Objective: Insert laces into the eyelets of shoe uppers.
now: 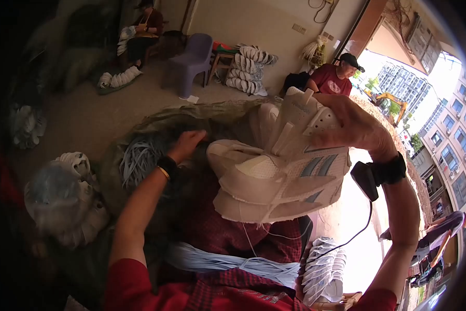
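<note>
The right grip [355,123] is closed on the upper edge of stacked white shoe uppers [295,179], raised over the lap [204,220]. The left grip [188,146] curls beside pale-blue strips [142,160]; whether it holds anything, I cannot tell. The uppers look light and floppy, probably best pinched together near the punched holes.

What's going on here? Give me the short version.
The person wearing the camera holds up a few white shoe uppers in the right hand. The left hand is curled, apart from them, near a coil of pale blue strips; whether it holds anything is unclear. More blue strips lie in a bundle across the lap. A co-worker sits at the back, with pale uppers by their hands, and another person is near the bright opening.
</note>
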Action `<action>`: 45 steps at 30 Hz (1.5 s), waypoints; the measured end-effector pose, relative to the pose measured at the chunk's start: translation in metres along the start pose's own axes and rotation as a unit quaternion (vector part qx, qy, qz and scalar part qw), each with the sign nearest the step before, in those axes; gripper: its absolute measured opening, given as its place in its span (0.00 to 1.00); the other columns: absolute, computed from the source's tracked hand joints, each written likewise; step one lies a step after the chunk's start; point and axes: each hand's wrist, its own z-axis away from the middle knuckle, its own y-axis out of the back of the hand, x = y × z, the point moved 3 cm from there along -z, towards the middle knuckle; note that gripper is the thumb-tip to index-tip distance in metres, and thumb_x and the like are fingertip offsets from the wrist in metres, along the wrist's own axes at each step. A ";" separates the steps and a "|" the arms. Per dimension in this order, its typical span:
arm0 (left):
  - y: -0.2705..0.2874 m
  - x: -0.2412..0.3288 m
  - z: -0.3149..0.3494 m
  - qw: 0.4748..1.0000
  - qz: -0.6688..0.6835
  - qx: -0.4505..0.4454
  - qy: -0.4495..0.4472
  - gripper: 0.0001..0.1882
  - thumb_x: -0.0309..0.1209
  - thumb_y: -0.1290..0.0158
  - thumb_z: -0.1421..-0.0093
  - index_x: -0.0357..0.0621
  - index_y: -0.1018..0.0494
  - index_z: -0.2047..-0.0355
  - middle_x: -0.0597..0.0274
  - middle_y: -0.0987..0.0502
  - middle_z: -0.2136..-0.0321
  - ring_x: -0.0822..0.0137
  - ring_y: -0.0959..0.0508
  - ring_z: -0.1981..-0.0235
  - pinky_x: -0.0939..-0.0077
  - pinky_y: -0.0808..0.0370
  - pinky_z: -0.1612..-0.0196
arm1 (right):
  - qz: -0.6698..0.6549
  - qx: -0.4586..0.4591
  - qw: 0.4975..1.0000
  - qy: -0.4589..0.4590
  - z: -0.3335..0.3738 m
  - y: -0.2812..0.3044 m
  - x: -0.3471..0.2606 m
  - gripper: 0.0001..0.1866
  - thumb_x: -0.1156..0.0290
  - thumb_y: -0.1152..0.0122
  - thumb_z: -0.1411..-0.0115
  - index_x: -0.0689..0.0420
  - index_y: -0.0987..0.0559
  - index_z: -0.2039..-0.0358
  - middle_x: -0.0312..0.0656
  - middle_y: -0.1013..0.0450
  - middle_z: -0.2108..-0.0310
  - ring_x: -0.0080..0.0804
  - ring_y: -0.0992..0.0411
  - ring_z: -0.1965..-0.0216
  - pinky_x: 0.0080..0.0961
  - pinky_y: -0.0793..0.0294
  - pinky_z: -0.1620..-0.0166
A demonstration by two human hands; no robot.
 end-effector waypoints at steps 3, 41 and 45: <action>-0.026 0.047 -0.015 0.986 0.111 -0.089 0.088 0.26 0.47 0.55 0.35 0.33 0.24 0.55 0.56 0.19 0.62 0.68 0.22 0.59 0.76 0.28 0.55 | -0.118 0.067 0.990 -0.049 0.031 -0.042 0.030 0.30 0.62 0.30 0.49 0.63 0.28 0.49 0.41 0.24 0.58 0.26 0.29 0.56 0.26 0.30 0.50; -0.023 0.218 -0.049 0.916 -0.292 -0.254 -0.109 0.42 0.53 0.36 0.56 0.41 0.31 0.46 0.50 0.23 0.55 0.56 0.23 0.52 0.68 0.29 0.48 | -0.172 0.463 0.824 -0.276 0.244 -0.150 0.096 0.45 0.37 0.34 0.57 0.70 0.29 0.55 0.46 0.30 0.61 0.30 0.31 0.59 0.31 0.30 0.56; -0.005 0.235 -0.009 0.939 -0.241 -0.122 -0.211 0.35 0.44 0.31 0.63 0.39 0.26 0.55 0.50 0.20 0.64 0.54 0.20 0.60 0.66 0.26 0.55 | -0.226 0.600 0.728 -0.244 0.224 -0.150 0.118 0.37 0.49 0.45 0.41 0.64 0.38 0.41 0.50 0.40 0.44 0.39 0.39 0.43 0.38 0.39 0.42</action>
